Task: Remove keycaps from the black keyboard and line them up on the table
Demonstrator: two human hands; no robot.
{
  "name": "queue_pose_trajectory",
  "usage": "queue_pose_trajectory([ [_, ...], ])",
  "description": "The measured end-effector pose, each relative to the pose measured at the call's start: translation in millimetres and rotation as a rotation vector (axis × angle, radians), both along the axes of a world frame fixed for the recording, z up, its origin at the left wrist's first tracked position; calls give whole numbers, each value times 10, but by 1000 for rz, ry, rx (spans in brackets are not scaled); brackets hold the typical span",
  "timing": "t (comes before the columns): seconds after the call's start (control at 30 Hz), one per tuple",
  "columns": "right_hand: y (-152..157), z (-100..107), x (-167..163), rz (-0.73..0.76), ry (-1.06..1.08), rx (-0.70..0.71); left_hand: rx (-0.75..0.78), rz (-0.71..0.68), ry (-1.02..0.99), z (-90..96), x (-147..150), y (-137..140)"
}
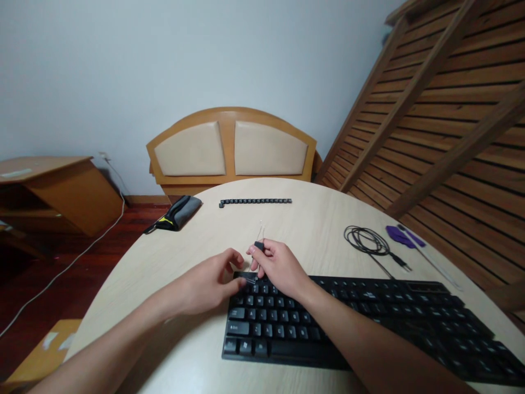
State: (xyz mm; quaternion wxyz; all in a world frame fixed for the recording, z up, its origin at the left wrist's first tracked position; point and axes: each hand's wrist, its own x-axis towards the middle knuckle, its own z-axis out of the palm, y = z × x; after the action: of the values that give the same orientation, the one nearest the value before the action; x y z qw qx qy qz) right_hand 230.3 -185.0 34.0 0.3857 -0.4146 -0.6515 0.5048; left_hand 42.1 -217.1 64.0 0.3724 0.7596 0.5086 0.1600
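Note:
A black keyboard (301,353) lies on the round table, its upper row bare of keycaps at the left end. Over its top left corner, my right hand (283,265) is closed round the black handle of a wire keycap puller (258,245). The puller's wires stick out at both ends, and the lower loop reaches down to the keys. My left hand (211,279) is beside that corner with its fingers curved and apart from the thumb. The left thumb touches the keyboard near the lower wires. A row of removed black keycaps (256,201) lies farther back.
At the table's left edge lies a grey and black pouch (180,212). To the right are a coiled black cable (366,241), a purple cloth (398,236) and a thin white-handled brush (424,251). A wooden headboard (229,150) stands behind the table (172,339).

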Motion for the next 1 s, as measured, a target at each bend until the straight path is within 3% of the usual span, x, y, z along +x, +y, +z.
queue_pose_trajectory([
  [0.07, -16, 14, -5, -1, -5, 1, -66, -43, 124, 83, -18, -46],
  [0.2, -59, 44, -5, 17, -41, 17, -12, -73, 220, 174, -37, -72],
  [0.6, -83, 64, 10, 25, -129, 80, -88, -160, 54, -23, -129, 11],
  [0.9, -154, 533, 212, 149, -300, 213, -47, -155, 8, -58, -125, 51],
  [1.0, -126, 574, 278, 167, -329, 251, 11, -139, 14, -31, -108, 77],
])
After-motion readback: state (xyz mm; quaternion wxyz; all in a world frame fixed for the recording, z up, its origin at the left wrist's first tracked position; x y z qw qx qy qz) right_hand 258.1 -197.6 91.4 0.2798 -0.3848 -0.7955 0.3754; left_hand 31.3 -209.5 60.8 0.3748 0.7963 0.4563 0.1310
